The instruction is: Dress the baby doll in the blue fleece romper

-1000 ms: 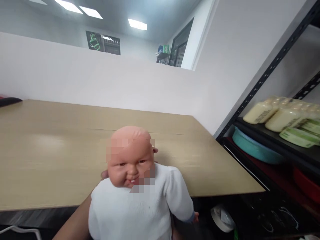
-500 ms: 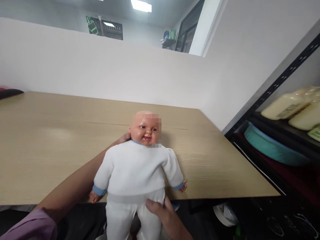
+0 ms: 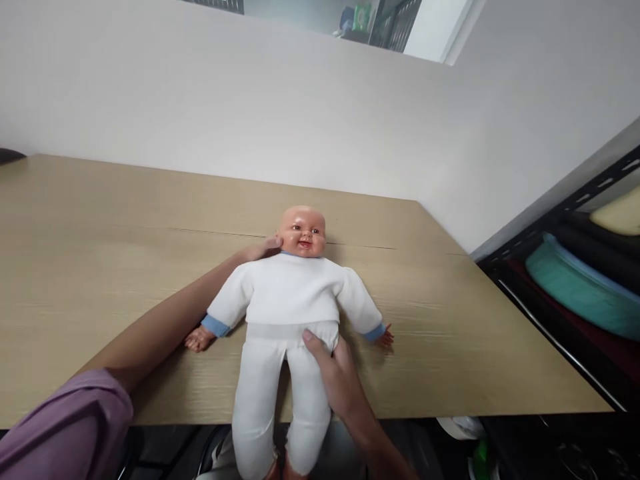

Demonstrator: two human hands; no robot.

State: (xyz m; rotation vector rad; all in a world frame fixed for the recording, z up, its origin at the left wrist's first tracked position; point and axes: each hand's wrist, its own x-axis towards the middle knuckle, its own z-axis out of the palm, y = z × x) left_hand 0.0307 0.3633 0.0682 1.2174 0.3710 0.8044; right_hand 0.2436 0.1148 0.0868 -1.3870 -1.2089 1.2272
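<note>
A baby doll (image 3: 293,293) in a white top with blue cuffs and white trousers lies face up on the wooden table (image 3: 125,267), its lower legs reaching past the front edge. My left hand (image 3: 263,249) supports the doll's head and neck from the left; most of its fingers are hidden behind. At the doll's hip, my right hand (image 3: 337,373) is closed, thumb on top of the trousers and the other fingers tucked underneath. The doll's arms are spread out to both sides.
A white wall with an opening (image 3: 310,20) rises behind the table. On the right stands a dark shelf rack with a teal basin (image 3: 583,287) and a cream-coloured container (image 3: 620,210). A dark object (image 3: 10,156) sits at the far left edge.
Both hands have carried the doll forward and down onto the tabletop, so more of its legs shows over the table. The view has tilted downward.
</note>
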